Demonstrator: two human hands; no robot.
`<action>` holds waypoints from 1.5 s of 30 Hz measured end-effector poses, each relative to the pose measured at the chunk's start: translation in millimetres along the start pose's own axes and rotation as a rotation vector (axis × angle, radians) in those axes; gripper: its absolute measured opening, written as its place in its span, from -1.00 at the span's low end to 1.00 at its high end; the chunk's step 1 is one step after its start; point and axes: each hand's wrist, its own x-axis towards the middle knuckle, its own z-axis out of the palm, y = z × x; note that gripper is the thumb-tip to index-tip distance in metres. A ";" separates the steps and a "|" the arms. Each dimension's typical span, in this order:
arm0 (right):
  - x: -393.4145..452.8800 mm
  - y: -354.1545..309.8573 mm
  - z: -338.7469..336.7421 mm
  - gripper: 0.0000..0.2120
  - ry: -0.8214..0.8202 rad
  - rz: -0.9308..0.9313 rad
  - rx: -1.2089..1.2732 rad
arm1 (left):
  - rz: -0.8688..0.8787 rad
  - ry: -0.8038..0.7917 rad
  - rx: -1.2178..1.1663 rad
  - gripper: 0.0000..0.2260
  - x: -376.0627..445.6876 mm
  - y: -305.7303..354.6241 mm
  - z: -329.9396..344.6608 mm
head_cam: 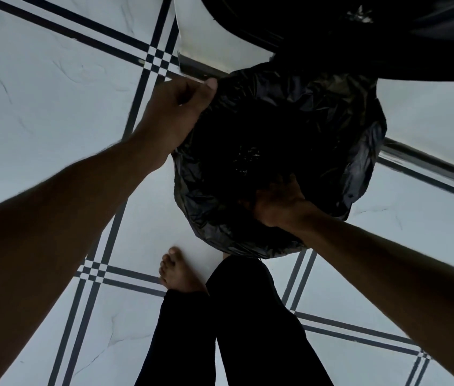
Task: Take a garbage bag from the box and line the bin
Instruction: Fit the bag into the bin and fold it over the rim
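A black garbage bag (pixel 318 112) is spread over a round bin on the floor, its crinkled plastic draped down the outside all around. The bin itself is hidden under the bag; only the dark hollow of its inside shows at the middle. My left hand (pixel 177 112) grips the bag's edge at the far left of the rim. At the near side of the rim my right hand (pixel 276 203) holds the plastic, fingers curled over it. The box is not in view.
White floor tiles (pixel 39 107) with dark double lines surround the bin. My bare foot (pixel 177 271) and dark trouser legs (pixel 248 330) stand just in front of it. A large dark object (pixel 387 32) hangs over the top right, beside a white wall base (pixel 212 43).
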 end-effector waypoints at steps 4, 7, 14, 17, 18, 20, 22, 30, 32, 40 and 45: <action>-12.9 15.5 12.3 -0.55 -0.178 0.012 0.049 | 0.034 0.006 0.035 -0.69 -2.9 1.4 0.3; -15.3 15.1 7.1 -0.61 0.102 0.012 0.170 | 0.035 0.049 0.068 -0.65 -5.3 3.2 3.3; -57.3 42.6 -27.1 -0.78 0.953 0.020 0.897 | 0.265 0.189 0.328 -0.75 -11.5 8.1 4.1; -60.5 66.4 -27.0 -0.64 1.012 0.136 0.822 | 0.287 0.093 0.375 -0.73 -8.4 22.1 11.1; -58.6 74.1 -25.4 -0.60 1.022 0.136 0.796 | 0.271 0.042 0.396 -0.72 -6.4 25.6 12.9; -52.0 87.3 -22.7 -0.57 1.047 0.112 0.818 | 0.238 -0.036 0.406 -0.70 -2.0 29.8 14.0; -44.5 97.0 -23.4 -0.58 1.062 0.135 0.921 | 0.229 -0.057 0.387 -0.69 2.3 30.7 13.2; -34.8 125.2 -25.1 -0.62 0.681 0.143 1.516 | 0.010 -0.032 0.209 -0.61 11.8 25.2 7.7; -32.9 128.4 -29.5 -0.62 0.626 0.105 1.639 | -0.075 -0.044 0.109 -0.64 14.3 25.1 5.5; -28.9 138.9 -34.9 -0.58 0.522 0.014 1.741 | -0.273 -0.033 0.160 -0.54 24.3 30.3 10.2; -25.9 141.3 -38.1 -0.51 0.465 0.000 1.647 | -0.272 0.081 0.033 -0.38 17.0 23.8 5.1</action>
